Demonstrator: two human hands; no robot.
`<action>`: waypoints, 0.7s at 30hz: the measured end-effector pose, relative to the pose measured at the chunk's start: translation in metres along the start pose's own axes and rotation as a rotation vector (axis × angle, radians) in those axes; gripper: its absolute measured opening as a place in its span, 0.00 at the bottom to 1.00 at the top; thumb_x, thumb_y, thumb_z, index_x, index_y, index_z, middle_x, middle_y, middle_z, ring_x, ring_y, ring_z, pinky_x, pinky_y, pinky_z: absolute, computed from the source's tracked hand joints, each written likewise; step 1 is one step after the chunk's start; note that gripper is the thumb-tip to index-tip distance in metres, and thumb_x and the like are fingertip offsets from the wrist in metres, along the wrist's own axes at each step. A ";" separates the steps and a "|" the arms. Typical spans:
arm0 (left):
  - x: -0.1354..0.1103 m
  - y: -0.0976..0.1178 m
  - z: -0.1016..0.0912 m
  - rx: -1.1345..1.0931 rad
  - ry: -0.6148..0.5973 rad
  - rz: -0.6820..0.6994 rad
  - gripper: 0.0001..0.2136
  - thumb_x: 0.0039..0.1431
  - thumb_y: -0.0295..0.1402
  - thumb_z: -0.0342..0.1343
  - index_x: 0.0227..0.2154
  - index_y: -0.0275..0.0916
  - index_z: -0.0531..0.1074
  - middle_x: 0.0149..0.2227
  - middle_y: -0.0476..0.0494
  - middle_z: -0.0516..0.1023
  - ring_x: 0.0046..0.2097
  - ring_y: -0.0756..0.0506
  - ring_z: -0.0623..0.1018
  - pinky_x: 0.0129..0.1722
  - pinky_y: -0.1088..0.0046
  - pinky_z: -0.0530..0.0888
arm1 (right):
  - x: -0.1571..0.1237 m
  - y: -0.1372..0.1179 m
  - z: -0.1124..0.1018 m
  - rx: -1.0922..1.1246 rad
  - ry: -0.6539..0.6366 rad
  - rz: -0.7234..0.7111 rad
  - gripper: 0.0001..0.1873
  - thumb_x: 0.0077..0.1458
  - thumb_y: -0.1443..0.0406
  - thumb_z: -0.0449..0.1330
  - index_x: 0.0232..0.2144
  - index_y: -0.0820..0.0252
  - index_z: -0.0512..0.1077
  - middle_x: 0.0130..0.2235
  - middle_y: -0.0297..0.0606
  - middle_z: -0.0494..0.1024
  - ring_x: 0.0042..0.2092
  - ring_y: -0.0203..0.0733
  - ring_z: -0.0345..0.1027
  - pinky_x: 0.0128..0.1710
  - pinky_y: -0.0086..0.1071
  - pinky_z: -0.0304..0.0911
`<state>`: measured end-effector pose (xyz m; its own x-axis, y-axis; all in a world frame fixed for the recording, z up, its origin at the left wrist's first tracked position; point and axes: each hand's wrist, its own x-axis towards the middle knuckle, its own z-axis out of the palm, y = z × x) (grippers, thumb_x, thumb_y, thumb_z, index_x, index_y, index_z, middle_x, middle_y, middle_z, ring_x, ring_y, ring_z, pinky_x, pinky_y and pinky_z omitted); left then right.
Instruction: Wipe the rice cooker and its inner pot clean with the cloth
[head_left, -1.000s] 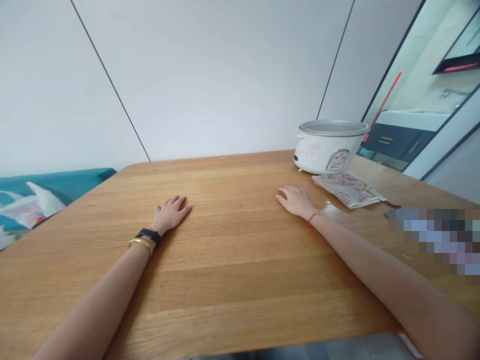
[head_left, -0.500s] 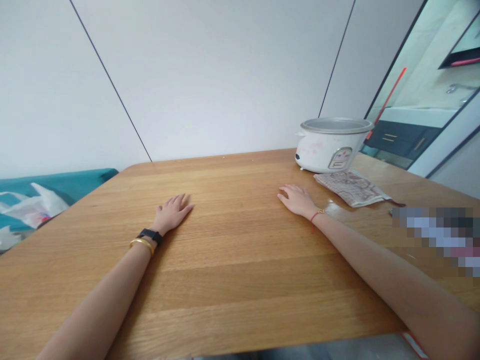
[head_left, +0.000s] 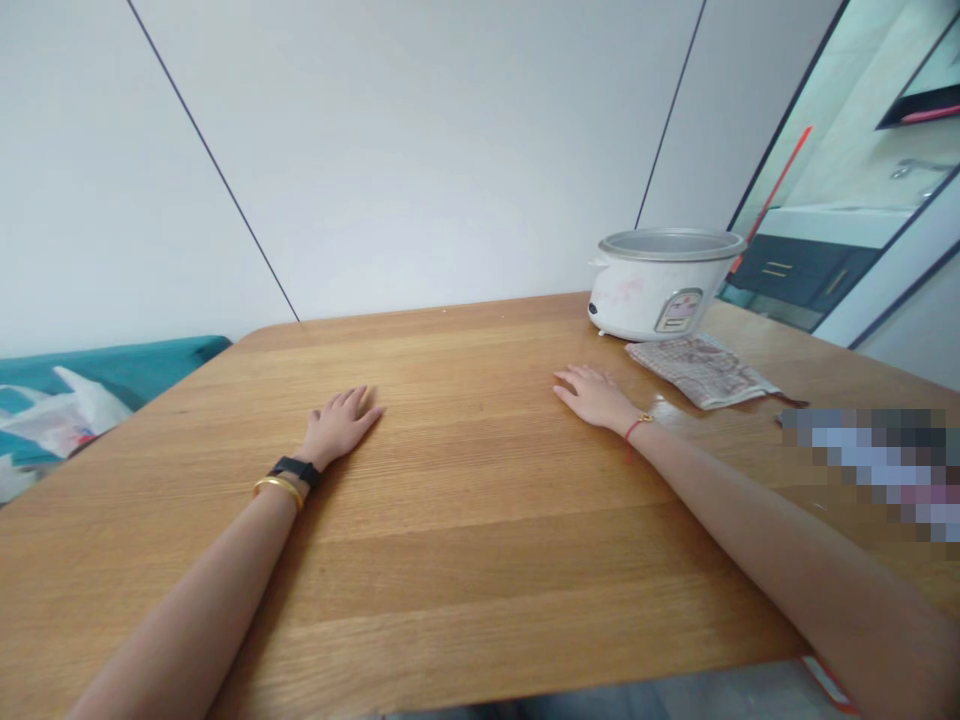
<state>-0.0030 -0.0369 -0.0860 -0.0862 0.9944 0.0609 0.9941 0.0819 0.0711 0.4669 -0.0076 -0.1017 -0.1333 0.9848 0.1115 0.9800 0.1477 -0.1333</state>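
Palm down on the wooden table (head_left: 450, 480), my left hand (head_left: 337, 428) rests with its fingers spread. A black band and a gold bangle (head_left: 279, 488) circle that wrist. My right hand (head_left: 596, 395) lies flat on the wood too, fingers apart, with a red string bracelet (head_left: 636, 428) at the wrist. Neither hand holds anything. Beyond my right hand stands a white rice cooker (head_left: 652, 290), lidless, its rim showing at the top. A patterned brown-and-white cloth (head_left: 701, 372) lies between the cooker and my right forearm.
A pixelated patch (head_left: 877, 465) hides something at the table's right side. White plastic bags (head_left: 64, 415) sit on a teal surface (head_left: 165, 365) off the left edge. A white panelled wall (head_left: 420, 150) rises behind the table. At the far right a doorway shows a sink cabinet (head_left: 810, 275).
The view has shifted very slightly, so everything sits a little higher and further left. Both hands stay in place on the table.
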 end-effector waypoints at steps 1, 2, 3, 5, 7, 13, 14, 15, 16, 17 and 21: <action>0.000 0.001 0.000 0.002 -0.007 0.001 0.35 0.69 0.56 0.37 0.72 0.42 0.57 0.74 0.36 0.57 0.74 0.32 0.57 0.68 0.38 0.57 | -0.001 0.002 0.000 0.001 -0.010 -0.009 0.31 0.71 0.51 0.45 0.68 0.57 0.66 0.73 0.47 0.59 0.73 0.58 0.50 0.71 0.59 0.46; -0.001 0.001 -0.001 0.001 -0.014 0.003 0.35 0.70 0.56 0.36 0.71 0.43 0.59 0.74 0.36 0.56 0.74 0.32 0.56 0.68 0.38 0.57 | -0.002 0.003 -0.001 0.004 -0.017 -0.016 0.31 0.71 0.51 0.44 0.68 0.57 0.65 0.73 0.46 0.58 0.74 0.58 0.49 0.72 0.58 0.45; -0.001 0.001 -0.001 -0.002 -0.020 0.003 0.34 0.70 0.56 0.35 0.71 0.44 0.60 0.74 0.37 0.56 0.74 0.32 0.56 0.68 0.37 0.56 | -0.003 0.004 -0.001 0.006 -0.019 -0.018 0.32 0.71 0.51 0.44 0.69 0.57 0.65 0.73 0.46 0.58 0.74 0.57 0.49 0.72 0.57 0.44; -0.001 0.002 -0.002 -0.012 -0.024 0.002 0.34 0.70 0.56 0.35 0.70 0.45 0.61 0.75 0.37 0.55 0.74 0.31 0.56 0.67 0.36 0.56 | -0.004 0.004 -0.002 0.009 -0.016 -0.008 0.32 0.71 0.51 0.44 0.69 0.57 0.65 0.73 0.45 0.58 0.74 0.56 0.48 0.72 0.57 0.44; -0.001 0.002 -0.002 -0.017 -0.026 0.011 0.34 0.70 0.57 0.35 0.71 0.45 0.60 0.76 0.38 0.52 0.75 0.31 0.54 0.67 0.35 0.56 | -0.005 0.003 -0.003 0.010 -0.015 0.010 0.32 0.71 0.51 0.44 0.69 0.56 0.64 0.73 0.44 0.58 0.74 0.56 0.48 0.72 0.60 0.44; -0.002 0.002 -0.003 0.040 -0.051 0.069 0.33 0.71 0.56 0.32 0.73 0.50 0.55 0.76 0.44 0.51 0.76 0.33 0.52 0.67 0.32 0.53 | -0.005 0.001 -0.002 0.014 -0.023 0.024 0.32 0.71 0.50 0.43 0.70 0.53 0.62 0.73 0.42 0.57 0.74 0.55 0.47 0.71 0.62 0.42; -0.002 0.002 -0.003 0.055 -0.054 0.071 0.33 0.71 0.56 0.32 0.73 0.51 0.55 0.76 0.44 0.52 0.75 0.33 0.53 0.67 0.33 0.54 | -0.004 0.001 -0.002 0.012 -0.025 0.024 0.32 0.71 0.50 0.43 0.70 0.52 0.62 0.74 0.42 0.57 0.74 0.55 0.47 0.71 0.62 0.42; -0.002 0.003 -0.004 0.066 -0.056 0.070 0.32 0.71 0.55 0.32 0.73 0.50 0.55 0.76 0.44 0.52 0.75 0.33 0.54 0.67 0.34 0.55 | -0.004 0.002 -0.001 0.009 -0.027 0.024 0.32 0.71 0.50 0.43 0.70 0.52 0.62 0.74 0.42 0.57 0.75 0.55 0.46 0.71 0.62 0.42; -0.002 0.003 -0.004 0.072 -0.057 0.070 0.32 0.72 0.55 0.32 0.73 0.50 0.55 0.76 0.43 0.53 0.75 0.33 0.54 0.67 0.35 0.56 | -0.004 0.002 -0.001 0.005 -0.030 0.024 0.32 0.71 0.50 0.43 0.70 0.52 0.62 0.74 0.42 0.57 0.75 0.55 0.46 0.71 0.62 0.42; -0.002 0.003 -0.004 0.074 -0.058 0.071 0.32 0.72 0.54 0.32 0.73 0.49 0.56 0.75 0.43 0.53 0.75 0.33 0.55 0.67 0.35 0.57 | -0.003 0.002 -0.001 0.003 -0.033 0.025 0.32 0.71 0.50 0.43 0.70 0.52 0.62 0.74 0.42 0.57 0.75 0.55 0.46 0.71 0.62 0.42; -0.002 0.003 -0.004 0.063 -0.057 0.074 0.33 0.72 0.55 0.33 0.73 0.47 0.56 0.75 0.41 0.53 0.75 0.33 0.55 0.67 0.34 0.57 | -0.004 0.002 -0.001 0.002 -0.036 0.028 0.32 0.71 0.50 0.42 0.71 0.52 0.60 0.74 0.42 0.56 0.75 0.54 0.46 0.72 0.62 0.42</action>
<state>-0.0002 -0.0387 -0.0822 -0.0102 0.9999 0.0065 0.9999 0.0101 0.0058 0.4699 -0.0110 -0.1013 -0.1107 0.9912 0.0722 0.9831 0.1199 -0.1383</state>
